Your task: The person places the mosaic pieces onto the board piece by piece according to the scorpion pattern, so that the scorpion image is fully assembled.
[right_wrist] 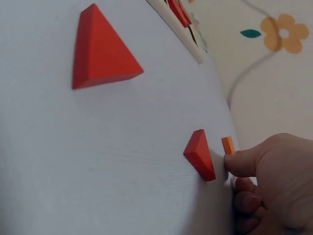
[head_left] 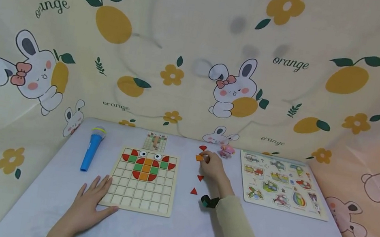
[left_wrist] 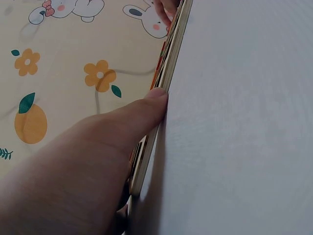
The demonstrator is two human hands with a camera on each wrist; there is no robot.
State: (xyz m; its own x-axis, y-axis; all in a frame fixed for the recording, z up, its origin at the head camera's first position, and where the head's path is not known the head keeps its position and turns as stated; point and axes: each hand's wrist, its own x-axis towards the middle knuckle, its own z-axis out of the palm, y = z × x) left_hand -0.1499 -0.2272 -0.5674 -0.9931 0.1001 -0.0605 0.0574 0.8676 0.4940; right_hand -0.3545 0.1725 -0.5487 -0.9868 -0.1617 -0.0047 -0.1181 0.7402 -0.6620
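My left hand (head_left: 89, 201) lies at the lower left corner of a wooden grid board (head_left: 134, 203), fingers spread. In the left wrist view its thumb (left_wrist: 156, 95) presses the board's edge. Red, green and orange pieces and two eye pieces (head_left: 157, 157) form a pattern in the board's upper rows. Right of the board, my right hand (head_left: 214, 169) pinches an orange block (head_left: 199, 158) just above or at the table; which one I cannot tell. Two red triangular blocks (right_wrist: 105, 56) lie nearer me, and another red piece (head_left: 202, 148) lies beyond the hand.
A small pattern card (head_left: 155, 142) lies behind the board. To the left is a blue toy microphone (head_left: 92, 151); to the right, a picture puzzle board (head_left: 279, 185). A small pink toy (head_left: 227, 151) stands beyond my right hand. Patterned cloth (head_left: 192, 53) hangs behind the table.
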